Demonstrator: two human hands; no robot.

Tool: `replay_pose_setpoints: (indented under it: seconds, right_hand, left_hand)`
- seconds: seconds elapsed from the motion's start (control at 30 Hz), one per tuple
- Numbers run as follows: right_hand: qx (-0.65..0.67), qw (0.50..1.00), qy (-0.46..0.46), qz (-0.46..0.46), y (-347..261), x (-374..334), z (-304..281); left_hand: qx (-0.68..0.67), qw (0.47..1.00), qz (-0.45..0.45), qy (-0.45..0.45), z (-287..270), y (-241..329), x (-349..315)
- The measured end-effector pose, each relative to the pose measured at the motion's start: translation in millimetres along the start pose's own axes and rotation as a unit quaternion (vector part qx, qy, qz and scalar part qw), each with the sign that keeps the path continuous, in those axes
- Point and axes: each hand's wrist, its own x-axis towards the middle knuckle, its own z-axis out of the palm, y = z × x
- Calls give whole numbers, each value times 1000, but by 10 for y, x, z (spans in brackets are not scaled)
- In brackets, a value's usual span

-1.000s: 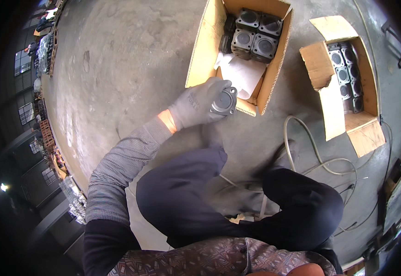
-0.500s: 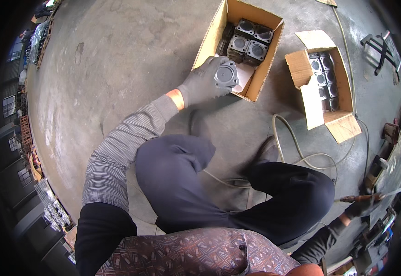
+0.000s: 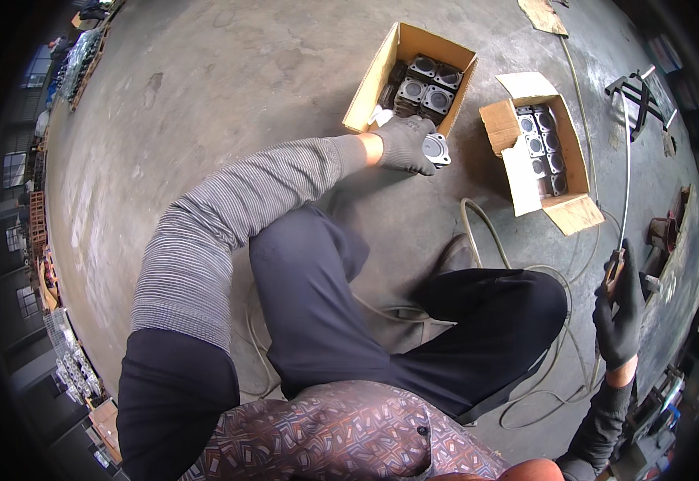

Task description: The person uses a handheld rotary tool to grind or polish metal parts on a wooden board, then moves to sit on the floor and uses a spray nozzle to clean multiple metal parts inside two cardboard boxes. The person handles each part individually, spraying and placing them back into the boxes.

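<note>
My left hand (image 3: 404,144), in a grey glove, grips a round grey metal part (image 3: 436,149) just in front of an open cardboard box (image 3: 373,80) that holds several similar metal parts (image 3: 424,86). My right hand (image 3: 620,309), in a dark glove, is out at the right and holds a thin tool with a long metal rod (image 3: 624,184) that points up and away. A pale hose (image 3: 478,232) runs across the concrete floor between my knees and the boxes.
A second open cardboard box (image 3: 570,210) with several metal parts (image 3: 539,151) lies to the right of the first. A flat piece of cardboard (image 3: 542,14) lies at the far top. Racks and stacked goods line the left edge; machinery crowds the right edge.
The view has swung, so the boxes sit farther away. My left hand still holds the metal part at the box's near end. My right hand with the rod tool has come into view.
</note>
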Motion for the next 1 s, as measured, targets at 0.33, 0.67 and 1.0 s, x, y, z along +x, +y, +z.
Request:
replay_pose_setpoints:
  seconds: [0.33,0.67,1.0]
  right_hand:
    - [63,977,-194,-70,-607,431,-20]
    - [117,941,-299,110,-670,1105,-16]
    - [136,957,-222,129,-281,1223,120]
  left_hand:
    - [-61,993,13,99,71,-70,19]
    - [-57,992,16,110,151,-524,116]
    - [-64,982,63,164,215,-656,280]
